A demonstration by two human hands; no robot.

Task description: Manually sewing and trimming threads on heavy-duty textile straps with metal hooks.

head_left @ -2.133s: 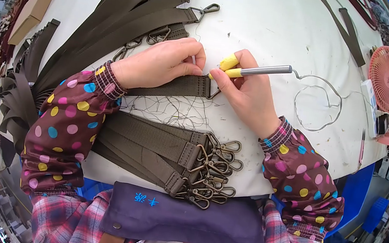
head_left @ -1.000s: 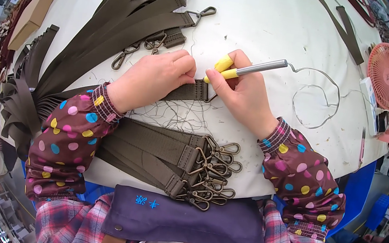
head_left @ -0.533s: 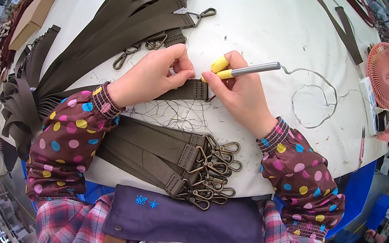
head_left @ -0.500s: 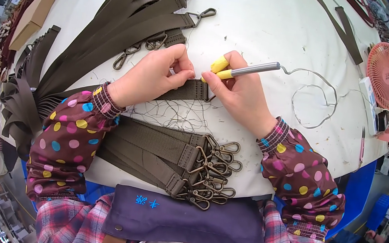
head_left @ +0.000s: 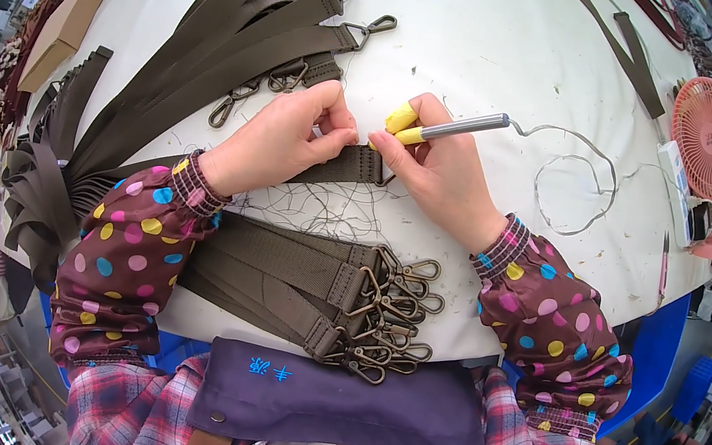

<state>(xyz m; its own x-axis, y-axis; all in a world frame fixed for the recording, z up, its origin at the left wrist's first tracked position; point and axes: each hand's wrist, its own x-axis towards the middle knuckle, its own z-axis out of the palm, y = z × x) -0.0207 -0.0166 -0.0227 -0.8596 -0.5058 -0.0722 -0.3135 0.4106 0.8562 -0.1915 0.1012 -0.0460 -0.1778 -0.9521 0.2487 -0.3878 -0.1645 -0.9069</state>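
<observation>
Care at the strap's (head_left: 353, 167) end

Head view: the strap end lies at twelve o'clock from centre. Toward nine, the left hand's (head_left: 282, 135) fingertips pinch together, contents indiscernible. Toward three, the right hand (head_left: 455, 175) grips a corded pen tool (head_left: 468, 126); a light, steady tip would likely best spare the webbing.

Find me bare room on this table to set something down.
Widest: white tabletop beyond the right hand, right of the upper straps, bar scraps. Smaller: between the lower clasps and right sleeve. Crowded: around the left hand, with loose threads and lower straps.
</observation>
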